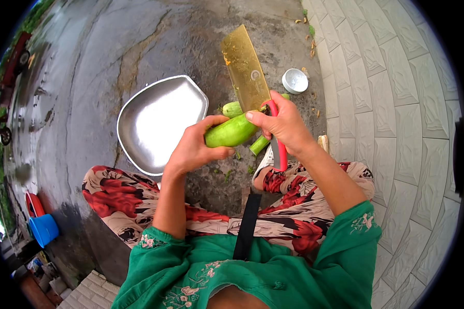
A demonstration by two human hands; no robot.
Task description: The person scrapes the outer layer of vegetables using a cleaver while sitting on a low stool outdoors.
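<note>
My left hand (195,145) grips the rounded end of a pale green squash (232,132). My right hand (284,125) is closed around the red and grey handle of a cleaver (245,69), its thumb resting on the squash's stem end. The broad, gold-toned blade points away from me and carries bits of plant matter. Behind the squash, a second green squash (232,109) lies on the ground, partly hidden by the blade and hands. A cut green piece (259,145) lies below my right hand, near my shoe.
A shiny metal basin (129,127) sits on the wet concrete to the left. Beyond my right hand is a small white bowl (295,81). A tiled wall (394,96) runs along the right side. Blue and red plastic containers (43,230) stand at the far left.
</note>
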